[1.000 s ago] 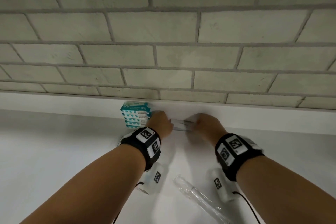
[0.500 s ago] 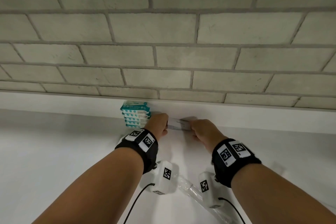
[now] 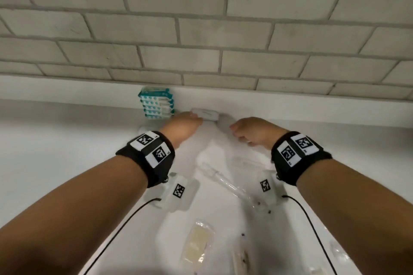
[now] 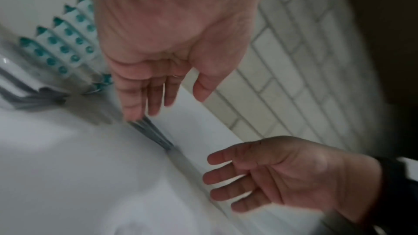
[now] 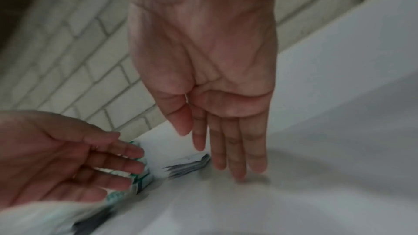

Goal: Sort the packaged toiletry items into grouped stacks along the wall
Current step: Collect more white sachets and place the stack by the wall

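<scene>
A stack of teal-and-white packets (image 3: 156, 105) stands against the white ledge under the brick wall. Right beside it lies a low stack of flat white-grey packets (image 3: 205, 114), also against the ledge. My left hand (image 3: 190, 121) is at the low stack's left end; in the left wrist view its straight fingers (image 4: 135, 112) reach the edge of the white-grey stack (image 4: 153, 133). My right hand (image 3: 241, 131) hovers a little right of the stack, empty. In the right wrist view its fingers (image 5: 237, 163) hang straight next to the white-grey stack (image 5: 190, 165), by the teal stack (image 5: 140, 178).
Loose items lie on the white counter nearer to me: a clear-wrapped long item (image 3: 223, 181), a beige packet (image 3: 196, 243) and more packets at the lower right (image 3: 243, 259). A white item (image 3: 143, 128) pokes out left of my left wrist. The brick wall (image 3: 201, 29) closes off the back.
Both hands held the flat white-grey packets between them against the ledge; now they have let go. The right hand has drawn back to the right, fingers straightened.
</scene>
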A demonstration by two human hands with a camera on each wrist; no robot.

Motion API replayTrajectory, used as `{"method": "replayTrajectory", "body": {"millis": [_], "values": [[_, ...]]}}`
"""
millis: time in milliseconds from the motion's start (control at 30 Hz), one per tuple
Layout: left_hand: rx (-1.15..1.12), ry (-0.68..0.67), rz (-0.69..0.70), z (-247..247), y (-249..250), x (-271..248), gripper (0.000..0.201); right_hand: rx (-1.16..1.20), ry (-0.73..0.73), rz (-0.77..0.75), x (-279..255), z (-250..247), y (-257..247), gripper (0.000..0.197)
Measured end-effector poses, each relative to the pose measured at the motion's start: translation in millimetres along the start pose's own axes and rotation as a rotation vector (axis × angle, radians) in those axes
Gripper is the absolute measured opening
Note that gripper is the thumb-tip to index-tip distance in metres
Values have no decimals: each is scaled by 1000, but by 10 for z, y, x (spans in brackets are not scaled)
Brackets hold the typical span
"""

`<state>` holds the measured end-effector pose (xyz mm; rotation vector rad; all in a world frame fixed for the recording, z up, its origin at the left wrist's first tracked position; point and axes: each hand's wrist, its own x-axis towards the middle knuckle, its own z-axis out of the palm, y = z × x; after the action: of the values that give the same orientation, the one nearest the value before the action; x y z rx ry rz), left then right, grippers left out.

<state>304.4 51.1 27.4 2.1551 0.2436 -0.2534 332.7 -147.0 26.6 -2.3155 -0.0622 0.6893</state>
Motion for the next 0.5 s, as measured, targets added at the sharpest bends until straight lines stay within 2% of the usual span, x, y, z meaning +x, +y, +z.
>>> {"method": "replayTrajectory", "body": {"millis": [67, 133, 200, 300, 400, 500], "values": [[40, -84, 37, -7, -1, -350, 18, -183, 33, -63, -334, -28, 77, 34], [348, -192, 122, 16, -3, -729, 31, -250, 73, -105, -666, 9, 192, 21], [729, -353, 118, 79, -39, -1068, 44, -431, 20, -92, -1036, 129, 276, 14], [1107, -472, 123, 220, -211, -1477, 55, -704, -151, -49, -1484, 429, 309, 44], [1037, -384, 113, 408, -447, -1779, 61, -796, -170, -57, -1835, 795, 358, 61], [895, -253, 92, 572, -561, -1937, 66, -809, -101, -67, -2014, 1115, 425, 62]]}}
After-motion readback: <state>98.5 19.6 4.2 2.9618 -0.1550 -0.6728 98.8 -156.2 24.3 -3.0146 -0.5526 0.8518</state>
